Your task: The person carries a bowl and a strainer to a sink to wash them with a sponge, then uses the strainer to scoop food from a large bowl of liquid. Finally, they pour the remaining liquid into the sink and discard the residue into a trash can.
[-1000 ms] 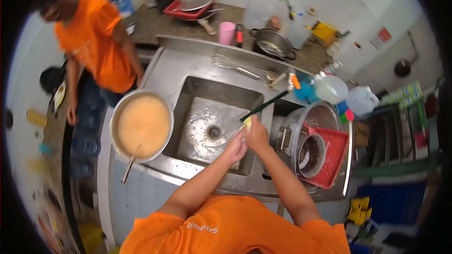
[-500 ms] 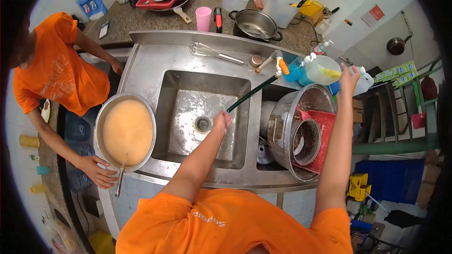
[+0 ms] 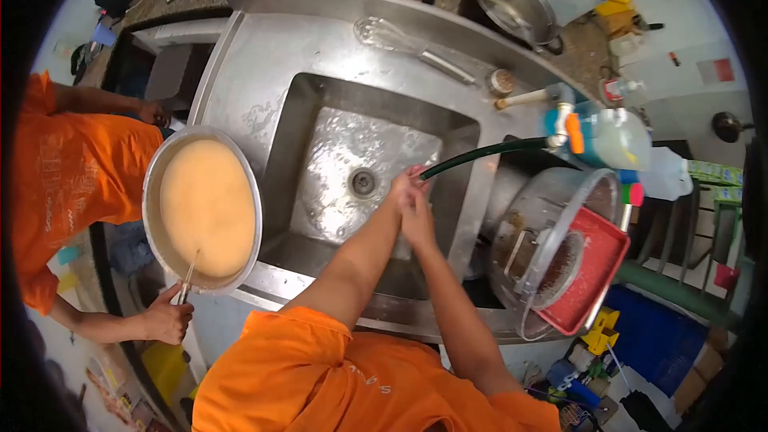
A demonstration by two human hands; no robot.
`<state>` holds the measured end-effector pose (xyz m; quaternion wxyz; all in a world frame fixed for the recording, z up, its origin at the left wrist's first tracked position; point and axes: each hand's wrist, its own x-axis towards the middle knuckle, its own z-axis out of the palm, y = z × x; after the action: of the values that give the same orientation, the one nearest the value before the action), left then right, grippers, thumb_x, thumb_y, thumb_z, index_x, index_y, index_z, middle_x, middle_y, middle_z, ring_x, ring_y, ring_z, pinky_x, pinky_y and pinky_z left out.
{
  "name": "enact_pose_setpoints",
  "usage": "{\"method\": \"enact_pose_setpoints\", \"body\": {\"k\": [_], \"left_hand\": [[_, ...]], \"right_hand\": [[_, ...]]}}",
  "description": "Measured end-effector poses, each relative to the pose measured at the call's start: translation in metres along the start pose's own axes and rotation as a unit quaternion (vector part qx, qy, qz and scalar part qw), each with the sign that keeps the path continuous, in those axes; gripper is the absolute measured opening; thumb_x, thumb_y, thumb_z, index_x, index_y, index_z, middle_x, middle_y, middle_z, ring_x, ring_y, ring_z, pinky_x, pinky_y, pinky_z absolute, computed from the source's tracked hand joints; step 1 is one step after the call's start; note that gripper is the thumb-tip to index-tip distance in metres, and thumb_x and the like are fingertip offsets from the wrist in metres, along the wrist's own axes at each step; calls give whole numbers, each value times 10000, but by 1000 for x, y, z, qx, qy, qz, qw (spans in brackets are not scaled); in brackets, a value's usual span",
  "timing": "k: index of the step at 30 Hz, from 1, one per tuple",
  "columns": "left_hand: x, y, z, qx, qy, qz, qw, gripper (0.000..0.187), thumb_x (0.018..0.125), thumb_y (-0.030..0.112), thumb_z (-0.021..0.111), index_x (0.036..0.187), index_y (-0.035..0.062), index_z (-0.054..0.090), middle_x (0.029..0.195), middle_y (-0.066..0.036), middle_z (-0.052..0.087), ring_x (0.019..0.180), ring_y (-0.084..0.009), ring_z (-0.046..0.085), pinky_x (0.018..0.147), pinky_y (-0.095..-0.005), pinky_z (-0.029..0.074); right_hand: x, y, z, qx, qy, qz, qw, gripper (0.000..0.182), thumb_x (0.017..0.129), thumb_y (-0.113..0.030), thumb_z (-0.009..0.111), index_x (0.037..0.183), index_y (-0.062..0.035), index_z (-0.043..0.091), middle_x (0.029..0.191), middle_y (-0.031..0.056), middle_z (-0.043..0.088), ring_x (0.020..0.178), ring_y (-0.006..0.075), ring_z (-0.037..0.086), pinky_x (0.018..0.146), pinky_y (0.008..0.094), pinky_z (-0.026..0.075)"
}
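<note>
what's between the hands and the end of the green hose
Nothing visible. Both the left hand and the right hand meet right at the hose outlet, over the sink.

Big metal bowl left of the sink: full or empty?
Nearly full. The big metal bowl holds an opaque pale orange batter-like mix almost to its rim, with a utensil handle sticking out at the near edge.

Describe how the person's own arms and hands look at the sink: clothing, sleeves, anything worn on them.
Both arms are bare from the short sleeves of an orange T-shirt with small white lettering on it. The left hand and right hand wear no gloves; no watch, ring or band shows on either wrist or the fingers.
</note>
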<state>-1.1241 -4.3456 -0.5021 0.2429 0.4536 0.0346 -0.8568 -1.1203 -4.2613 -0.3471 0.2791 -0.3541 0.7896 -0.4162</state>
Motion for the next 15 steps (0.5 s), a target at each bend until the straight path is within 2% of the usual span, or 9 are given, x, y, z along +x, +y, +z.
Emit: {"method": "enact_pose_setpoints", "body": {"k": [2, 3, 4, 5, 7, 10, 12, 13, 15], "left_hand": [[-7, 4, -18, -44, -82, -26, 995, 406, 1021, 469, 404, 1177, 130, 566, 1019, -60, 663, 853, -230, 645, 732, -381, 546], [-21, 3, -23, -39, -63, -29, 997, 406, 1021, 469, 404, 1177, 130, 566, 1019, -60, 663, 853, -230, 645, 732, -381, 546], [-37, 7, -19, 13, -103, -83, 991, 459, 1004, 526, 408, 1238, 159, 554, 1094, -68, 651, 940, -220, 623, 818, -392, 512], [-48, 12, -9, 65, -147, -136, 978, 521, 986, 584, 412, 1299, 188, 542, 1169, -75, 640, 1027, -209, 602, 904, -403, 478], [-75, 12, 15, 72, -110, -112, 985, 562, 972, 610, 427, 1334, 194, 530, 1219, -77, 618, 1073, -210, 580, 930, -406, 465], [-40, 22, -13, 86, -100, -75, 988, 670, 952, 657, 434, 1432, 191, 480, 1318, -75, 568, 1155, -205, 543, 979, -390, 432], [11, 14, -44, 154, -6, 95, 984, 741, 948, 702, 357, 1483, 194, 421, 1249, -122, 594, 1147, -270, 555, 967, -447, 442], [0, 12, -32, 142, 8, 103, 984, 741, 948, 702, 357, 1483, 194, 421, 1249, -122, 594, 1147, -270, 555, 967, -447, 442], [-55, 23, 17, 62, 15, -225, 972, 811, 919, 713, 432, 1510, 158, 392, 1535, -133, 376, 1408, -263, 320, 1143, -464, 262]], "right_hand": [[32, 40, 34, -66, 9, -95, 993, 391, 971, -314, 531, 1207, -9, 598, 1164, 274, 621, 1105, 432, 584, 977, 474, 432], [56, 68, 48, -19, -69, 91, 993, 441, 990, -353, 482, 1254, -11, 570, 1234, 278, 589, 1160, 427, 556, 999, 459, 418], [74, 89, 56, 28, -145, 267, 953, 492, 1008, -393, 432, 1302, -14, 542, 1304, 282, 557, 1216, 422, 528, 1020, 444, 405], [76, 93, 53, 38, -147, 271, 951, 492, 1008, -393, 432, 1302, -14, 542, 1304, 282, 557, 1216, 422, 528, 1020, 444, 405], [83, 79, 47, 256, -31, 345, 903, 678, 998, -546, 408, 1463, -53, 418, 1488, 197, 436, 1374, 322, 405, 1104, 413, 329], [59, 46, 58, 155, -100, 279, 943, 736, 994, -549, 412, 1510, -31, 319, 1566, 182, 306, 1449, 316, 269, 1160, 405, 221], [55, 38, 64, 94, -145, 238, 956, 771, 993, -550, 414, 1533, -20, 270, 1604, 174, 241, 1487, 312, 201, 1188, 401, 167], [54, 39, 69, 66, -144, 210, 965, 746, 995, -536, 416, 1519, -20, 293, 1583, 174, 273, 1464, 315, 234, 1180, 400, 185], [51, 42, 79, 29, -160, 148, 976, 698, 999, -507, 421, 1492, -20, 341, 1539, 174, 335, 1418, 321, 300, 1162, 399, 221]]}}
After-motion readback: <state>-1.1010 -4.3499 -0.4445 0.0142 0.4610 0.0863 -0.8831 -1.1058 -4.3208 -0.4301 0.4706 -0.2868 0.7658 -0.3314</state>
